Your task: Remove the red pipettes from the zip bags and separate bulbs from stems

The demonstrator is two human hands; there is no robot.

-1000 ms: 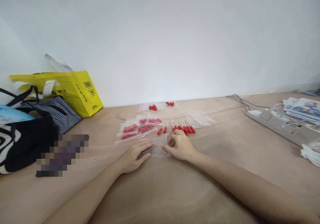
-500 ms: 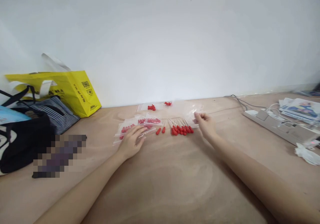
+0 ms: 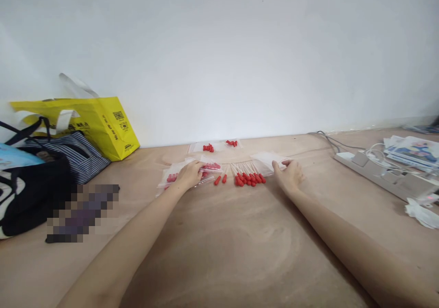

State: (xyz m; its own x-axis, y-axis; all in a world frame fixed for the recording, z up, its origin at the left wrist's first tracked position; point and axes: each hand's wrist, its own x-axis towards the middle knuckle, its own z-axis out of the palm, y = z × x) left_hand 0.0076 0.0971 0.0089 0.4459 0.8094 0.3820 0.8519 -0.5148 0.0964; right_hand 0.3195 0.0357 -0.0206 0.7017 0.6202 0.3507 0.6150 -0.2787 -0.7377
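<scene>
My left hand (image 3: 190, 175) rests on the near-left pile of clear zip bags (image 3: 171, 178), its fingers curled together at the edge of a bag with red bulbs inside (image 3: 211, 166). My right hand (image 3: 289, 175) has thumb and forefinger closed at the right edge of a flat clear zip bag (image 3: 267, 160); no red shows in that bag. Between the hands lies a fan of thin, pale droppers with red bulbs (image 3: 248, 179), bulbs toward me. Two similar droppers (image 3: 221, 179) lie apart, just left of the fan.
Farther back, near the wall, more clear bags (image 3: 219, 148) hold red bulbs. A yellow bag (image 3: 103, 125), striped pouch (image 3: 82, 157) and black bag (image 3: 37, 193) stand left. On the right are a power strip (image 3: 373, 173), cables, papers (image 3: 411, 150) and a crumpled tissue (image 3: 421, 213).
My left hand has moved forward and right over the bags, its fingers drawing together. My right hand has shifted slightly right, and the clear bag beside it now lies lower and flatter.
</scene>
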